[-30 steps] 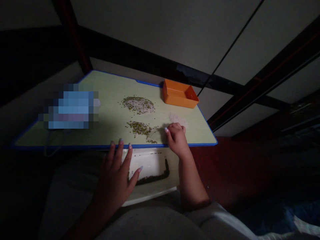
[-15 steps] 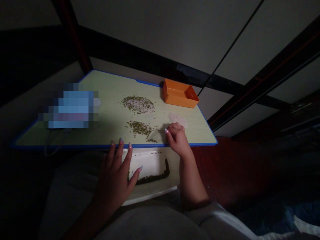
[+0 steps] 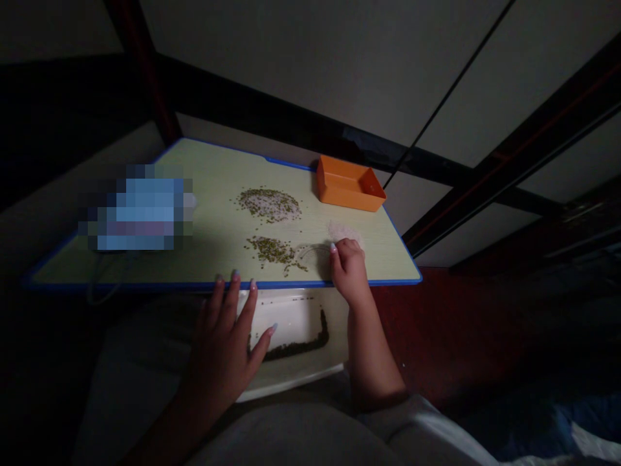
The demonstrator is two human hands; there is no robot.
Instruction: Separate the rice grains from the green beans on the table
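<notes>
My right hand (image 3: 348,268) is closed at the front right of the table, gripping a thin see-through curved piece (image 3: 313,252) whose exact kind I cannot make out. The far end of that piece is beside a small pile of green beans (image 3: 270,249). Just beyond my knuckles lies a patch of pale grains (image 3: 344,231), like rice. Farther back is a larger pile of green beans mixed with pale grains (image 3: 269,204). My left hand (image 3: 228,336) is open, fingers spread, its fingertips by the table's front edge, partly covering a white tray (image 3: 286,317) with dark green beans along its sides.
The pale table (image 3: 208,168) has a blue rim. An orange open box (image 3: 350,188) stands at its back right corner. A blurred-out blue item (image 3: 143,213) sits on the left, with a cable hanging below. Cabinet panels (image 3: 315,71) rise behind the table.
My right hand has moved slightly to the right with the see-through piece, drawing it away from the small bean pile. The stray beans at its end have shifted a little. My left hand stays put.
</notes>
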